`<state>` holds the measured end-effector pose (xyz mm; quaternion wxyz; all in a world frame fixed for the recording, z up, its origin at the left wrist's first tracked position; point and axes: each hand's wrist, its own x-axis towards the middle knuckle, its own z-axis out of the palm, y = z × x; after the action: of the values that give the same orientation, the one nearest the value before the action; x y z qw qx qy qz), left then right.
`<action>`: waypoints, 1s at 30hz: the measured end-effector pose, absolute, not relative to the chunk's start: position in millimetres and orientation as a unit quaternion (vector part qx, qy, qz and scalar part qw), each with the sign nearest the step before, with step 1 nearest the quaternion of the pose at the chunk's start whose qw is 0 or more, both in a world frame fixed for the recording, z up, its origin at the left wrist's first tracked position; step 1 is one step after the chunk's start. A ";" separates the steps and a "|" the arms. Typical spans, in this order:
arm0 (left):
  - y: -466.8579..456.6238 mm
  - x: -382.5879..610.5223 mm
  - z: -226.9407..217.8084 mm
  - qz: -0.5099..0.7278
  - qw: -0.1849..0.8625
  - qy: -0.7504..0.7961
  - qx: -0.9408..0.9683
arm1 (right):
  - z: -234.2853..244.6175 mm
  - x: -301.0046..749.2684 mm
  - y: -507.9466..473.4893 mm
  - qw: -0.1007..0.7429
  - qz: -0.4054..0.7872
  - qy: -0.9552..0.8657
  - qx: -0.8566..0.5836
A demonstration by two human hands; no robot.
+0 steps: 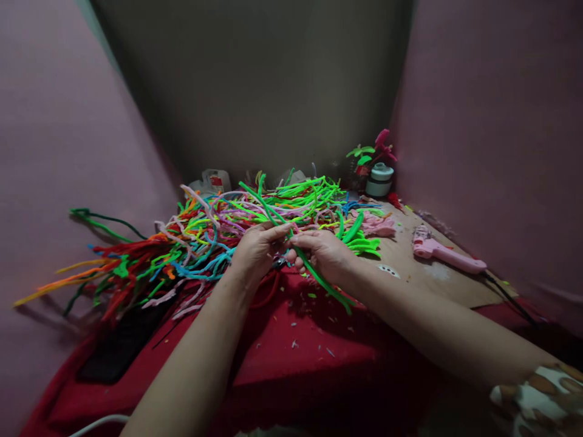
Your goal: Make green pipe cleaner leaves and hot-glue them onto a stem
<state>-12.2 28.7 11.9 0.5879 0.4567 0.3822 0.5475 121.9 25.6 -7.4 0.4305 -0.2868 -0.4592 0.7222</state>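
Patterned sleeve (544, 394); green strand (321, 279) over red cloth (291, 358); rear wall (264, 79) seemingly grey.

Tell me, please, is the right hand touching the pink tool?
Apart. The head view shows a plain gap: green leaves and bare brown board are visible between the right hand and the pink tool.

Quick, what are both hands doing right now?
Left hand: closed, fingertips pinching the fuzzy green wire.
Right hand: closed too, thumb and fingers holding the same fuzzy green wire, right beside the left hand.
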 end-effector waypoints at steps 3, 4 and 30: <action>29.5 -12.2 11.6 0.545 0.585 0.387 0.459 | -8.1 122.8 26.2 0.439 0.710 -0.468 -0.291; 29.5 -12.0 11.9 0.553 0.578 0.389 0.457 | -7.9 123.0 25.8 0.439 0.707 -0.470 -0.294; 25.5 -19.6 18.0 0.488 0.511 0.411 0.575 | -7.8 134.5 29.9 0.463 0.714 -0.461 -0.254</action>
<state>-19.6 25.5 18.0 0.5114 0.5755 0.4108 0.4884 134.5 29.9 -7.8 0.4627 -0.2539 -0.4606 0.7136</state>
